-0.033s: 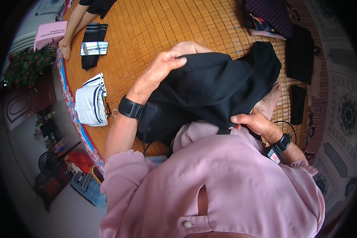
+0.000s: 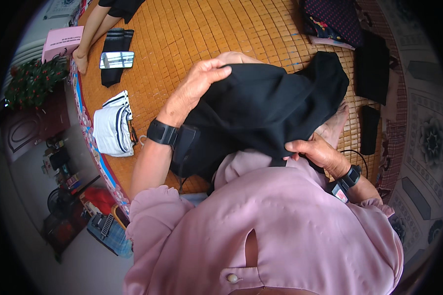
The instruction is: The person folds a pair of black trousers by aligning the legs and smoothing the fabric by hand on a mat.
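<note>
Though slack, cloth (image 2: 256,105) in both grips (image 2: 194,83) (image 2: 320,151)

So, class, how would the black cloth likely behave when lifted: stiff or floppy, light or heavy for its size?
The black cloth would probably be floppy: it lies in soft, drooping folds between the left hand and the right hand. It may be fairly light for its size, since the fabric looks thin where the thumbs grip it.
</note>
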`<control>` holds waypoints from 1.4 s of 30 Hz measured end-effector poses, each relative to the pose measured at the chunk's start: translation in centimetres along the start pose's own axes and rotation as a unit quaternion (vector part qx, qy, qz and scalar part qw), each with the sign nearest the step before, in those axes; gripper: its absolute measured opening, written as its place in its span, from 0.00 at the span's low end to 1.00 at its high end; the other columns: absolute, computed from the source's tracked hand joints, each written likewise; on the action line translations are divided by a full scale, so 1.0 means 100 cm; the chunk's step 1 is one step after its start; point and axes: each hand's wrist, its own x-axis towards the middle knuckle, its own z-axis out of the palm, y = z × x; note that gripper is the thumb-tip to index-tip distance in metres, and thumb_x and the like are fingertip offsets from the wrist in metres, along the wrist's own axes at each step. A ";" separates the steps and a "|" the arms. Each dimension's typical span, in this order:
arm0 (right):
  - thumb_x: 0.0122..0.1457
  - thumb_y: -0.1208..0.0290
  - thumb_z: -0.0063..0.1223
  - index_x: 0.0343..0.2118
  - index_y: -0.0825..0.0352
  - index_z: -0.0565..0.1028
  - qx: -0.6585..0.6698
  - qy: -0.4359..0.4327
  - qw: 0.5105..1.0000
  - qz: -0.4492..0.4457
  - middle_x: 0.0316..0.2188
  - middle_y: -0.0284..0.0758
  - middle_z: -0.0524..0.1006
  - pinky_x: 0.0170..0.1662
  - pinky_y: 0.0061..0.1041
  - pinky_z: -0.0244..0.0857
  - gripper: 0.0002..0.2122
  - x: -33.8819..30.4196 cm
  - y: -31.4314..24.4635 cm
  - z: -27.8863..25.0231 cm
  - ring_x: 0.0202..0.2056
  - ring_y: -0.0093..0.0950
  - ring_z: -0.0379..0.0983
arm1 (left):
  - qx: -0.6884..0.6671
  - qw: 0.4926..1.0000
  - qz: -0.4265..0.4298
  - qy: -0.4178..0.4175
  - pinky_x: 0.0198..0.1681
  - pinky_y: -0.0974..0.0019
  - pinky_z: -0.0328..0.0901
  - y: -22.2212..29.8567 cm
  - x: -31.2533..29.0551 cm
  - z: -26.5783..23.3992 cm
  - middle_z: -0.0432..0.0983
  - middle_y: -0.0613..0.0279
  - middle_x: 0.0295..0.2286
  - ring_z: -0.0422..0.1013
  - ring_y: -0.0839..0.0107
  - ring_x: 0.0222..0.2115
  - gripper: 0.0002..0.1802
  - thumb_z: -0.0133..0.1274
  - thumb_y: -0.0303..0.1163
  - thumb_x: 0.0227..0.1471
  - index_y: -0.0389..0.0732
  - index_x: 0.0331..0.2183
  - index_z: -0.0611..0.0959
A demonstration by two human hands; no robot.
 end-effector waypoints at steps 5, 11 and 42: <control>0.51 0.63 0.56 0.19 0.66 0.76 -0.123 -0.050 0.991 0.034 0.21 0.30 0.75 0.23 0.14 0.60 0.12 -0.007 -0.023 -0.014 0.21 0.16 0.71 | -0.021 0.998 0.030 0.049 0.40 0.78 0.58 0.002 0.011 0.004 0.71 0.74 0.27 0.65 0.84 0.31 0.09 0.49 0.34 0.53 0.38 0.30 0.78; 0.50 0.74 0.57 0.30 0.68 0.73 -0.160 0.143 0.953 -0.214 0.33 0.34 0.75 0.34 0.17 0.66 0.06 0.008 -0.039 -0.021 0.31 0.22 0.72 | -0.052 0.998 0.022 0.034 0.41 0.78 0.59 -0.013 0.026 -0.007 0.71 0.73 0.28 0.65 0.83 0.33 0.09 0.49 0.34 0.53 0.38 0.31 0.78; 0.51 0.59 0.57 0.25 0.64 0.72 0.027 0.134 0.990 -0.027 0.20 0.28 0.73 0.25 0.12 0.58 0.12 0.015 -0.007 -0.020 0.22 0.15 0.68 | 0.550 0.749 0.309 0.202 0.42 0.60 0.62 -0.045 -0.017 0.048 0.70 0.54 0.36 0.67 0.54 0.37 0.22 0.59 0.33 0.40 0.38 0.40 0.74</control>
